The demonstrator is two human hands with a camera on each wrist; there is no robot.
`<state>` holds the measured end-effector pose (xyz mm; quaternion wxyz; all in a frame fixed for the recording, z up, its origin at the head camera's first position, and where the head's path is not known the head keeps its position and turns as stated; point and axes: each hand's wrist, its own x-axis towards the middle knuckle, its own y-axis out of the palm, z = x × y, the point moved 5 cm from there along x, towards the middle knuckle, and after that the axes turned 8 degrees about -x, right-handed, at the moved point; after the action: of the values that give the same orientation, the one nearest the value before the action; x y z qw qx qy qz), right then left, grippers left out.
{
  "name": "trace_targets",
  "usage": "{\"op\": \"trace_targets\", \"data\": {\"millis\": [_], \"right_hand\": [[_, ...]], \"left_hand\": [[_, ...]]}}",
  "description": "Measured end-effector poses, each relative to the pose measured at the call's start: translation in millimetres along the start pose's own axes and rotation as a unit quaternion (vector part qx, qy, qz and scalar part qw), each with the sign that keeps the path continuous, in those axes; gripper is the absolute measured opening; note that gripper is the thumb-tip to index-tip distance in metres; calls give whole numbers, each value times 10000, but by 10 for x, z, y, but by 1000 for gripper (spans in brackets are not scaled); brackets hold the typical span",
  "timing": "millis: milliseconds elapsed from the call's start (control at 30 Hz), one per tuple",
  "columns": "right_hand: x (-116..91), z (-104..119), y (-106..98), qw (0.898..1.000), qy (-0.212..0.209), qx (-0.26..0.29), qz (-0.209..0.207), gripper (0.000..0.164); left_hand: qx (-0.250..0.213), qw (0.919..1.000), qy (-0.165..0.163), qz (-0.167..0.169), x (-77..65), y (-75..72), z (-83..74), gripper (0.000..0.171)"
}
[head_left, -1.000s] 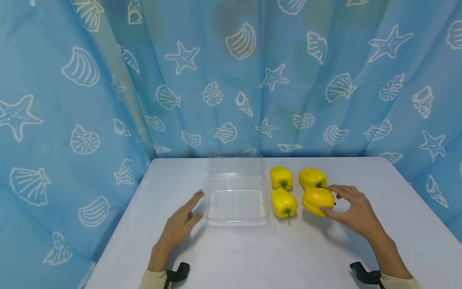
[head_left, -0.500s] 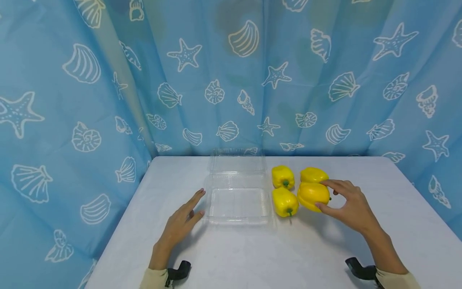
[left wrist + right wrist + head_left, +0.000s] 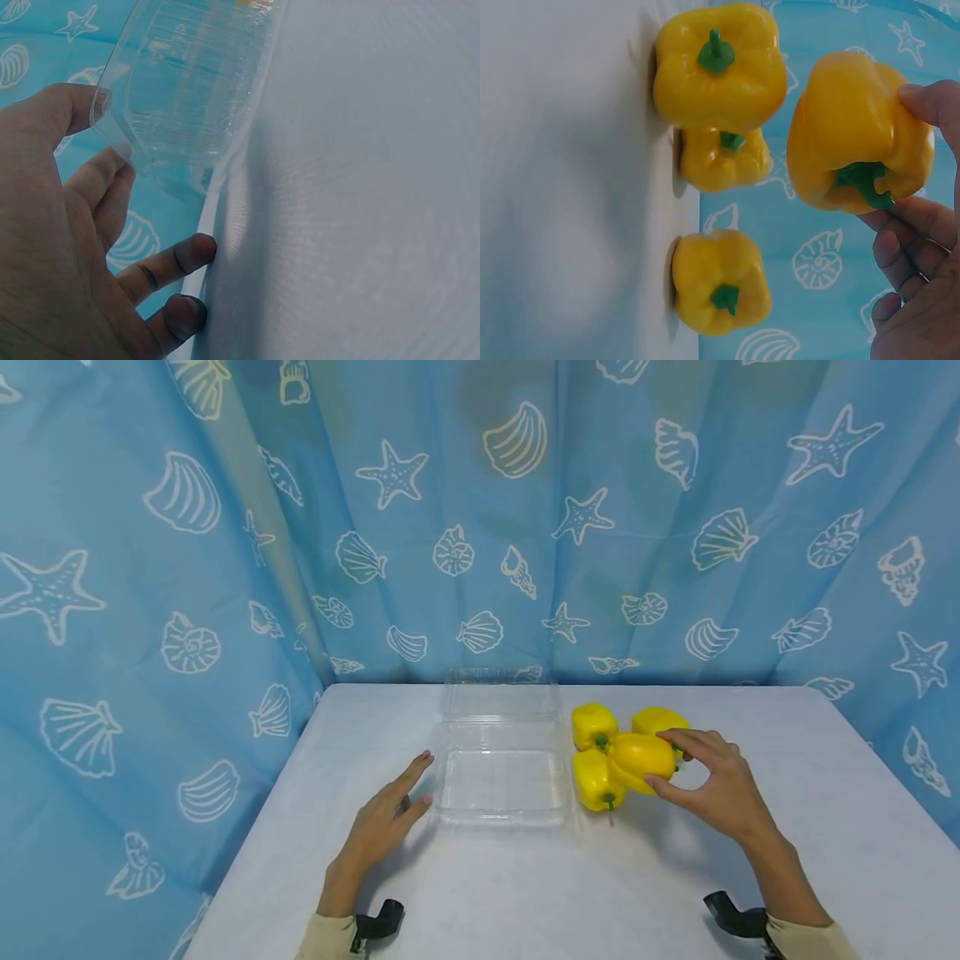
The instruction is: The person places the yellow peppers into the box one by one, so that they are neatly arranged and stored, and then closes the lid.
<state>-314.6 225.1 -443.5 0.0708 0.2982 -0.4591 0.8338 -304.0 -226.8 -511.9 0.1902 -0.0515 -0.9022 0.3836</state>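
Observation:
My right hand (image 3: pixel 716 797) holds a yellow bell pepper (image 3: pixel 639 762) between thumb and fingers. In the right wrist view this held pepper (image 3: pixel 847 120) is off the table, its green stem angled down. Three more yellow bell peppers rest on the table: one near left (image 3: pixel 594 783), one far left (image 3: pixel 591 723), and one far right (image 3: pixel 660 719), partly covered. Left of them lies a clear plastic clamshell box (image 3: pixel 501 815), its lid (image 3: pixel 501 700) folded back. My left hand (image 3: pixel 378 827) is at the box's left edge, fingers extended; in the left wrist view its fingertips reach the clear rim (image 3: pixel 112 75).
A white-covered table (image 3: pixel 525 893) carries everything. Behind it and on the left hangs a blue curtain (image 3: pixel 465 593) with white shell and starfish prints. Black wrist mounts (image 3: pixel 381 920) sit at both cuffs.
My right hand has carried the held pepper leftward, so it now overlaps the near left pepper in the head view. My left hand stays beside the box. The head view has shifted slightly.

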Motion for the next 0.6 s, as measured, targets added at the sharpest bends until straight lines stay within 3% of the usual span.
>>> {"op": "trace_targets", "data": {"millis": [600], "right_hand": [[78, 77, 47, 9999, 140, 89, 8, 59]], "left_hand": [[78, 9999, -70, 7, 4, 10, 18, 61]]}}
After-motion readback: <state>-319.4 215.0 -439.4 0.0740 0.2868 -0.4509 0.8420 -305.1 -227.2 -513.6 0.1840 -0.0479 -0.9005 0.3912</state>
